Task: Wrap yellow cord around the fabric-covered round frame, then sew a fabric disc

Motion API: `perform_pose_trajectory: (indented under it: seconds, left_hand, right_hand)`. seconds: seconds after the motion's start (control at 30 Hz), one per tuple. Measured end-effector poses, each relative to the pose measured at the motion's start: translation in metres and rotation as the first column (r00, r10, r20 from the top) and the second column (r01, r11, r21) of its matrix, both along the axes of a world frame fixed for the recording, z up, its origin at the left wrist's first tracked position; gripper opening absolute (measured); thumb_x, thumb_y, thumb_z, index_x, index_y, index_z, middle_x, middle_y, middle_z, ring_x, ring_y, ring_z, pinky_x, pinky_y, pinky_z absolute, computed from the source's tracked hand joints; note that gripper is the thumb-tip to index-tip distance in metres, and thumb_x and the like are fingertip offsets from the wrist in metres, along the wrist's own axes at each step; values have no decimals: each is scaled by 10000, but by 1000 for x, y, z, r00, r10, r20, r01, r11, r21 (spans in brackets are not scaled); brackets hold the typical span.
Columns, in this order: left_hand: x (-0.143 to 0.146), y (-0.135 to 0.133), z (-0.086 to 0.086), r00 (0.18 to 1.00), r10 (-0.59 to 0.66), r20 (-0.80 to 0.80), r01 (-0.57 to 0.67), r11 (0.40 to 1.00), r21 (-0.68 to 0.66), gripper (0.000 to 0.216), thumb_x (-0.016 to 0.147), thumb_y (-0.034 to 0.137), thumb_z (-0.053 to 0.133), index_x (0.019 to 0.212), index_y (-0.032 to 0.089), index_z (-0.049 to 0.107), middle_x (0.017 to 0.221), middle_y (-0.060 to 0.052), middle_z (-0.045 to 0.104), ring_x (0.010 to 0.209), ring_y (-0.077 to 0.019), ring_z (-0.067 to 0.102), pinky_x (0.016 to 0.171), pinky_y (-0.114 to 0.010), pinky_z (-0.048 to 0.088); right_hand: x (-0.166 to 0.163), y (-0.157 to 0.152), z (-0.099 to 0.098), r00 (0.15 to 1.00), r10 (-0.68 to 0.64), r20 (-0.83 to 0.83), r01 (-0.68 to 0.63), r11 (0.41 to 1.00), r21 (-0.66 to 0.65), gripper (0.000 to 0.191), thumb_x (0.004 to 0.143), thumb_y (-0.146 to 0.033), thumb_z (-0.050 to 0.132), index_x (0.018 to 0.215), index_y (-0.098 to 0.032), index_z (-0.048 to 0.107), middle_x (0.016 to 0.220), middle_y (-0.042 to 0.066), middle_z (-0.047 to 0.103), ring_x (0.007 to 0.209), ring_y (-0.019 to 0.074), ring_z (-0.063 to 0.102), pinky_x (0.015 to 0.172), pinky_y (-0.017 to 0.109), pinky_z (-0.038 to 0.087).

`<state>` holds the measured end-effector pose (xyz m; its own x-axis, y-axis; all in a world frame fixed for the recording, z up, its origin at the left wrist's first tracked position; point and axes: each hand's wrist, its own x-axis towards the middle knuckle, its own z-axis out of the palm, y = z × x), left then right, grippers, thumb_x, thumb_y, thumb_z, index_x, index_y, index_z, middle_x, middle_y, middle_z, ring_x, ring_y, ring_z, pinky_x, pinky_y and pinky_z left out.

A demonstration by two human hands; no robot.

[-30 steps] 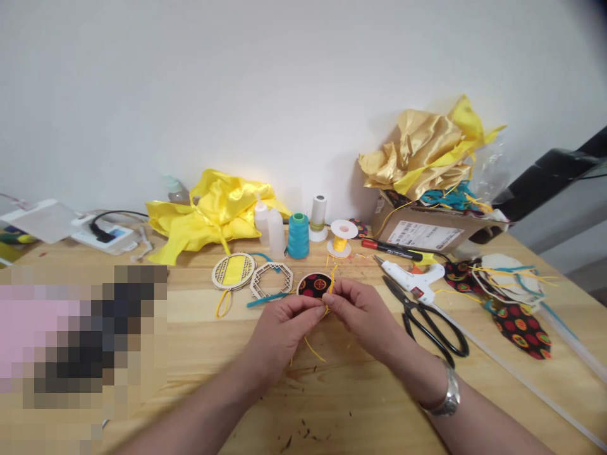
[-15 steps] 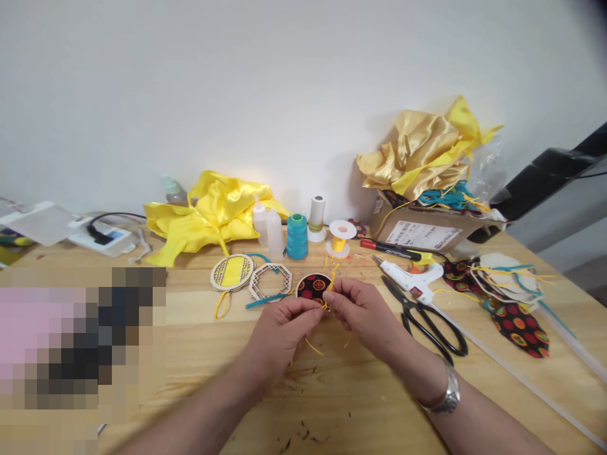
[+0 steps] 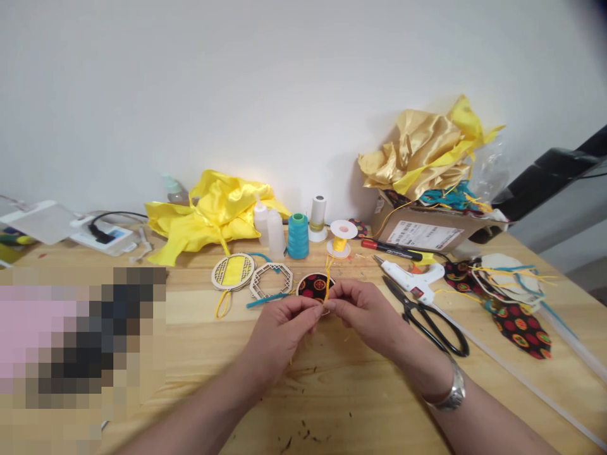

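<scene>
My left hand (image 3: pixel 287 325) and my right hand (image 3: pixel 363 313) meet over the table, both closed in a pinch on a yellow cord (image 3: pixel 327 278). The cord stands up between the fingertips, its knotting hidden by them. Just behind my fingers lies a round wooden hoop with dark, red-patterned fabric (image 3: pixel 313 285); its near edge is partly covered by my hands. Left of it are an octagonal wooden lattice frame (image 3: pixel 258 281) with a teal cord (image 3: pixel 265 301) in front, and a round lattice piece (image 3: pixel 217 278) with yellow fabric and a yellow cord loop (image 3: pixel 222 305).
Black scissors (image 3: pixel 412 309) and a white glue gun (image 3: pixel 417 276) lie right of my hands. Behind stand a teal thread cone (image 3: pixel 298 239), a yellow cord spool (image 3: pixel 342 230) and plastic bottles (image 3: pixel 275 235). A cardboard box (image 3: pixel 427 230) overflows with fabric. Yellow satin (image 3: pixel 213 212) is heaped back left.
My right hand has shifted slightly down and its fingertips have come closer to the left ones. The yellow cord stands more upright, and its loose ends below show less.
</scene>
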<state>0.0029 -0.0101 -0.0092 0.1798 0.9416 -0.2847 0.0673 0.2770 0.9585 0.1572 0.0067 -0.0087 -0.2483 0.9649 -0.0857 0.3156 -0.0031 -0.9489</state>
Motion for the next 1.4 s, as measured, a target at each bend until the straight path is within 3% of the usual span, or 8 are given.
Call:
perform_pose_trajectory:
  seconds: [0.23,0.37,0.6,0.8,1.07,1.23,1.33,1.4]
  left_hand:
    - [-5,4,-3,994,4,-112,9,993,121,171,760,328,586,731,189,681,886,-23,660,833,-171,578,748,-269,406]
    - [-6,3,-6,987,30,-157,17,957,288,164,760,283,585,656,188,670,1193,-63,550,1093,-218,508,949,-341,338]
    - [-4,-5,-10,937,63,-345,136,842,523,104,746,241,598,710,207,690,1430,-71,301,1249,-268,359,1023,-425,284]
    - [-1,-10,-17,922,-18,-387,235,819,523,123,760,199,573,708,208,684,1470,-44,218,1271,-268,342,1035,-424,292]
    - [0,-8,-16,955,-132,-265,246,850,466,121,771,179,566,715,194,672,1447,-66,256,1185,-230,463,1024,-363,328]
    - [0,-5,-8,957,-114,-268,226,873,433,83,748,186,592,682,190,643,1299,-109,471,1269,-248,336,1025,-381,291]
    - [1,-5,-2,990,-120,-70,137,934,329,98,764,194,578,666,189,585,1134,-108,589,1221,-232,390,929,-337,384]
    - [2,-5,0,993,-85,84,64,972,228,33,757,202,587,739,192,561,1061,-87,618,1036,-207,538,798,-301,450]
  right_hand:
    - [6,4,-4,980,-100,171,73,985,157,120,774,-198,532,663,-161,560,624,-8,568,596,117,474,575,242,362]
    - [5,4,-3,966,-147,212,110,978,176,116,776,-174,527,665,-162,559,624,-5,585,594,121,493,575,242,367]
    - [3,4,-5,978,-166,127,147,978,148,142,768,-168,522,629,-166,548,574,-20,542,554,106,456,545,229,347]
    - [2,2,-6,992,-107,-69,106,994,-14,147,757,-253,533,635,-171,528,481,-58,425,446,76,349,443,202,274]
    - [-5,-4,4,927,-53,-371,-45,966,-253,186,744,-316,549,665,-163,479,551,-27,522,414,45,307,398,193,196]
    - [-5,-4,4,941,-51,-336,-30,972,-231,186,747,-299,548,644,-168,465,528,-49,469,410,42,299,397,195,193]
    - [-4,-2,1,963,-54,-264,0,979,-203,167,748,-285,539,643,-170,477,510,-60,430,427,52,315,411,196,222]
    - [-3,-2,-3,977,-51,-207,18,987,-161,150,742,-272,540,645,-169,492,523,-54,436,453,61,348,434,197,256]
